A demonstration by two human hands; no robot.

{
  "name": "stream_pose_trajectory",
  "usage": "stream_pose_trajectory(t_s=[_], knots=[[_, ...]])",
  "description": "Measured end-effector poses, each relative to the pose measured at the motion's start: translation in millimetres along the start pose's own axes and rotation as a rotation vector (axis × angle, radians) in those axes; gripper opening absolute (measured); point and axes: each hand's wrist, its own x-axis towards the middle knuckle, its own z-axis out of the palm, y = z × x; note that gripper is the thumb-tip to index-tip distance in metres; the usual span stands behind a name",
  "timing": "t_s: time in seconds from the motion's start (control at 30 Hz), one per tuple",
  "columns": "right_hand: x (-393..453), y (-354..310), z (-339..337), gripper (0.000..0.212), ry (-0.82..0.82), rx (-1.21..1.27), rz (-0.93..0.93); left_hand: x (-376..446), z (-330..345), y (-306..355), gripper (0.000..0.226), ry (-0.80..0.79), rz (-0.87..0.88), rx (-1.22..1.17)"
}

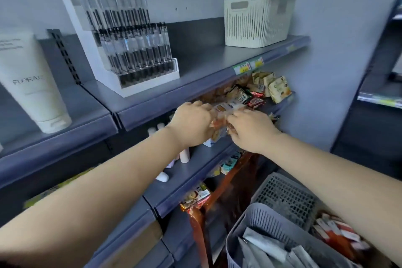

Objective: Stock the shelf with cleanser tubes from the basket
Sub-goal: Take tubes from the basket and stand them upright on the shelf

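Grey shop wall behind dark blue metal shelving, several tiers. Top shelf (pixel 217 59): white stepped display of black-and-clear pens (pixel 128 35) at middle, cream slotted plastic bin (pixel 256 19) at right end against the wall. Price tags (pixel 248 67) on that shelf's front edge. On the neighbouring shelf section at far left, one white cleanser tube (pixel 30 80) stands cap down, "FLORAL" printed on it.

Middle shelf (pixel 189 172), below the pens: snack packets (pixel 267 87) piled at the right end, small pale bottles (pixel 185 155) standing near the left part, one white item lying at the front edge.

Both hands reach in over the middle shelf, side by side. Left hand (pixel 191 124) has its fingers curled round a clear wrapped snack pack (pixel 224 119). Right hand (pixel 250 130) pinches the same pack from the other side, fingers bent; fingertips mostly hidden by the wrapper. Pack is blurred, held above the shelf, not resting on it.

Lower shelf: more snack packs (pixel 195 198), partly hidden. Orange-brown frame (pixel 198 220) stands in front of the lower tiers.

Bottom right: grey slotted basket (pixel 272 215) holding grey flat packages (pixel 267 243); contents too blurred to tell whether these are tubes. Dark grey mesh crate (pixel 285 198) just behind it, red-and-white boxes (pixel 335 233) beside it at right, under the right forearm.
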Motion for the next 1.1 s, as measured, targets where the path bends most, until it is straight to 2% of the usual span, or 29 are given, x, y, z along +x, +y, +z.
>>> stream_pose_trajectory(t_s=[0.17,0.4,0.6,0.73,0.9,1.0,1.1], knots=[[-46,40,46,0.030,-0.158,0.034,0.063,25,41,55,0.044,-0.103,0.081,-0.064],[-97,72,111,0.035,-0.344,0.098,0.169,47,110,115,0.039,-0.225,0.216,-0.182],[-134,85,170,0.034,-0.494,0.265,0.370,57,175,153,0.031,-0.331,0.306,-0.253],[-164,91,207,0.036,-0.628,0.401,0.524,58,219,179,0.031,-0.481,0.380,-0.322],[-202,88,260,0.039,-0.739,0.538,0.737,50,283,209,0.032,-0.682,0.376,-0.406],[-224,83,295,0.041,-0.812,0.586,0.788,42,324,222,0.038,-0.810,0.342,-0.471],[-244,77,332,0.044,-0.858,0.641,0.851,35,362,234,0.032,-0.891,0.287,-0.499]])
